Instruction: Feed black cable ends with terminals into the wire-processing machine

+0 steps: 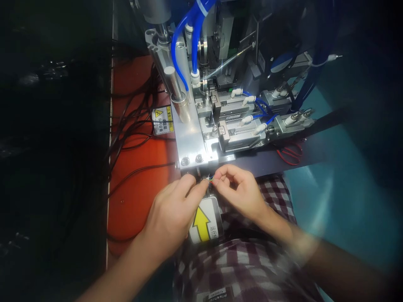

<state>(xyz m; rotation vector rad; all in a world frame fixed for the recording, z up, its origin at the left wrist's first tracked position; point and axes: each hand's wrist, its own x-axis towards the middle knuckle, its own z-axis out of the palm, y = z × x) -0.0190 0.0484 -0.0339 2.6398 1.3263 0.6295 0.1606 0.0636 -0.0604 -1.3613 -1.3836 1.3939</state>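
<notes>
Several thin coloured wires (211, 180) with pale ends show between my two hands, just in front of the machine's metal plate (192, 144). My right hand (241, 188) pinches the wires between thumb and forefinger, its other fingers curled. My left hand (174, 205) is closed from the left side, thumb and forefinger meeting at the wires' pale ends. What exactly the left fingertips grip is too small to make out. Below the fingertips sits a white label with a yellow arrow (201, 222), partly covered by my left hand.
Pneumatic cylinders (241, 134) with white fittings and blue air hoses (193, 46) stand behind my hands. Black cables (135, 109) cross the orange surface (135, 197) on the left, beside a warning sticker (163, 120). Red-handled scissors (290, 154) lie at the right.
</notes>
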